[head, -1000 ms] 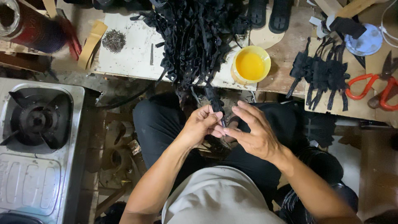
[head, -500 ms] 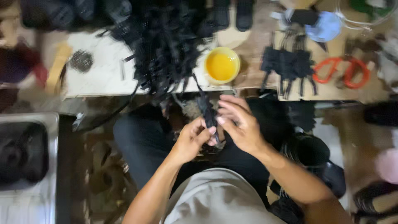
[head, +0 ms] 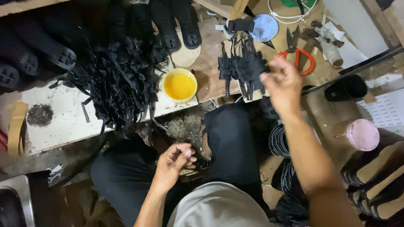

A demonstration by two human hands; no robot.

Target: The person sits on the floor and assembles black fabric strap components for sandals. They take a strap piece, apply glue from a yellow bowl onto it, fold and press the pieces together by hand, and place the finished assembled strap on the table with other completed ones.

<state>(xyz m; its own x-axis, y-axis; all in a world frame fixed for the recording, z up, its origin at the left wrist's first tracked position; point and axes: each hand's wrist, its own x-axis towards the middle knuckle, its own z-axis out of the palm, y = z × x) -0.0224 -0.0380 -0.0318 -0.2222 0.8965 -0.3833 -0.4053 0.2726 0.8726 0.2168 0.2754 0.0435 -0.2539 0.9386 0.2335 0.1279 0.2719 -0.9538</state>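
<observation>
My right hand [head: 284, 82] is stretched out, motion-blurred, over the low wooden bench. Its fingertips are at the right edge of a row of black strap pieces [head: 242, 68]; whether it grips one is unclear. My left hand [head: 172, 162] rests over my lap with the fingers curled against the thumb, and nothing shows in it. A big heap of loose black straps [head: 120, 82] lies on the white board [head: 63, 120] to the left. A yellow bowl of yellow liquid [head: 179, 86] stands between the heap and the strap pieces.
Red-handled scissors [head: 301, 56] and a blue round lid [head: 263, 27] lie beyond my right hand. Black sandal soles [head: 176, 23] line the far edge. A pink round lid [head: 362, 134] and stacked soles [head: 374, 176] sit at the right. A metal stove corner [head: 14, 195] is at the lower left.
My right hand has left my lap, where both hands worked a black strap piece, and reached up right to the row of strap pieces. The left hand stays low. The view has shifted right.
</observation>
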